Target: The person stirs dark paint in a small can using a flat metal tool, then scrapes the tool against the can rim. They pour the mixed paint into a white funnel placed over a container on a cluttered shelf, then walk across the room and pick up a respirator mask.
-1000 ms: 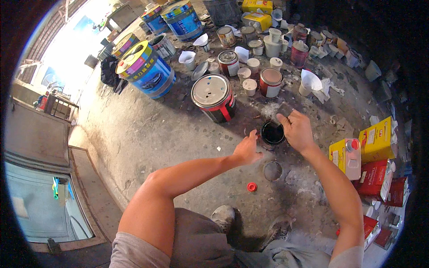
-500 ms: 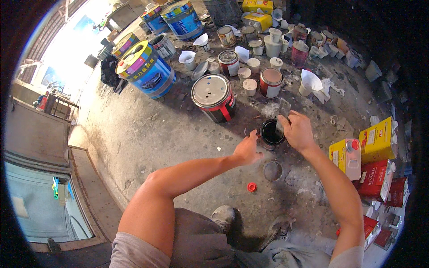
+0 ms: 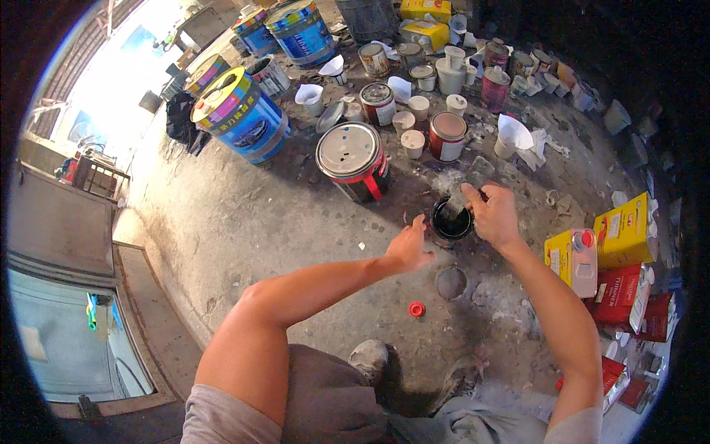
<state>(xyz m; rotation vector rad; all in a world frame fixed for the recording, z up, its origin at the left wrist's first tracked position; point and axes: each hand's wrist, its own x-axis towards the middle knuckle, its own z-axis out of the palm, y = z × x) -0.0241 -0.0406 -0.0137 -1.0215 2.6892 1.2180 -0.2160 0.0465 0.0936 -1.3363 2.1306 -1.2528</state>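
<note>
My right hand [image 3: 494, 217] grips a flat, semi-transparent stir stick [image 3: 456, 210] at its top, with the lower part down inside an open can of dark liquid [image 3: 450, 234]. My left hand [image 3: 407, 243] is beside the can's left side, fingers spread with nothing in them. A large black-and-red can with a metal lid [image 3: 353, 159] stands just behind and left. A small red cap [image 3: 417, 309] lies on the floor below my left hand, near a round pale stain.
Blue pails [image 3: 245, 126], smaller tins [image 3: 446, 140] and paper-topped cups [image 3: 511, 140] crowd the far floor. Yellow rectangular tins [image 3: 621, 229] and red tins [image 3: 617, 292] stand at my right. A dark bag [image 3: 186, 126] lies left, beyond a low frame with a glassy surface [image 3: 74, 340].
The stir stick first rose higher out of the can, then went back down into it, my right fingers shifting slightly with it. My left hand stayed in place.
</note>
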